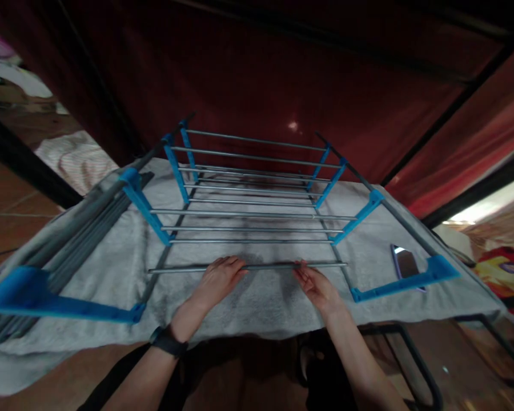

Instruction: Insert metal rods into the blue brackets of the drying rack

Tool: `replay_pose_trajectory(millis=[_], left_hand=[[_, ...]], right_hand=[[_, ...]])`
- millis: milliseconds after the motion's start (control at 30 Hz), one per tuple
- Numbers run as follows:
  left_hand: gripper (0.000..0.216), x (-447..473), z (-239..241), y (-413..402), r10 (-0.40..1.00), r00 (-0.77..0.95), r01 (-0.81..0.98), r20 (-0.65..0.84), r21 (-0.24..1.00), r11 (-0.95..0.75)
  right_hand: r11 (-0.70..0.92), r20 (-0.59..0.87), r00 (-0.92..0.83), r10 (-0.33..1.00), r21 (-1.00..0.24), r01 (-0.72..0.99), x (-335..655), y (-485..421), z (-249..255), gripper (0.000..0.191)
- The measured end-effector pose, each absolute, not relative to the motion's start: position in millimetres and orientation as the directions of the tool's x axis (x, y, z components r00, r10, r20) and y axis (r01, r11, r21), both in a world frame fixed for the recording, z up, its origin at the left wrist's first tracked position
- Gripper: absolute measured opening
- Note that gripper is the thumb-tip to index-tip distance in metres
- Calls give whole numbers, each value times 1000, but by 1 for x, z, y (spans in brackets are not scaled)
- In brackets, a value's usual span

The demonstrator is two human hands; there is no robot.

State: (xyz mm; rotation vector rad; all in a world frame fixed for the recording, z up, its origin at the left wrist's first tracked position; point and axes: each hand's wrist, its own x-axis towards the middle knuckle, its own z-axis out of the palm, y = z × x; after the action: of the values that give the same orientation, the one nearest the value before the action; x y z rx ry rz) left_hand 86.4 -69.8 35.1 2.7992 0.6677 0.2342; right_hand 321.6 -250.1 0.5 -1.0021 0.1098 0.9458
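Note:
A thin grey metal rod (268, 266) lies across the near side of a partly assembled rack, and both my hands are on it. My left hand (225, 277) has its fingers over the rod, left of the middle. Further right, my right hand (314, 284) pinches it between thumb and fingers. Rows of grey rods join the blue plastic brackets (145, 208) behind. The front left bracket (85, 307) and front right bracket (402, 286) have no rod between them. The held rod's ends are apart from both.
A grey blanket (248, 308) covers the surface under the rack. Several loose grey tubes (96, 245) lie at the left. A phone (406, 264) rests by the front right bracket. A red curtain (257, 74) hangs behind, and dark metal frame legs (415, 354) stand at the lower right.

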Motion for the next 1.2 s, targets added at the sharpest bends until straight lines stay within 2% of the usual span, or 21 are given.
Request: replay_pose_trajectory(millis=[167, 333, 500, 700, 867, 1000, 1200], left_hand=[[15, 86, 37, -78, 443, 891, 405, 99, 269, -874], [16, 83, 39, -81, 439, 886, 402, 147, 224, -888], [15, 78, 42, -80, 420, 895, 391, 149, 189, -901], [23, 76, 42, -89, 350, 925, 337, 149, 107, -935], [24, 79, 42, -97, 309, 932, 303, 188, 64, -951], [35, 81, 43, -102, 281, 934, 285, 220, 14, -959], [44, 82, 42, -108, 243, 945, 256, 218, -31, -966]], right_hand=[[74, -555, 508, 659, -624, -778, 311, -251, -9, 24], [59, -576, 553, 602, -658, -750, 318, -254, -12, 26], [49, -586, 581, 565, -679, -732, 329, -257, -8, 14], [27, -638, 575, 512, -657, -754, 326, -253, -5, 9], [-3, -609, 518, 600, -650, -760, 310, -250, -4, 20], [-3, -585, 515, 627, -662, -749, 306, -250, -4, 26], [19, -561, 554, 615, -692, -722, 310, -251, -8, 20]])
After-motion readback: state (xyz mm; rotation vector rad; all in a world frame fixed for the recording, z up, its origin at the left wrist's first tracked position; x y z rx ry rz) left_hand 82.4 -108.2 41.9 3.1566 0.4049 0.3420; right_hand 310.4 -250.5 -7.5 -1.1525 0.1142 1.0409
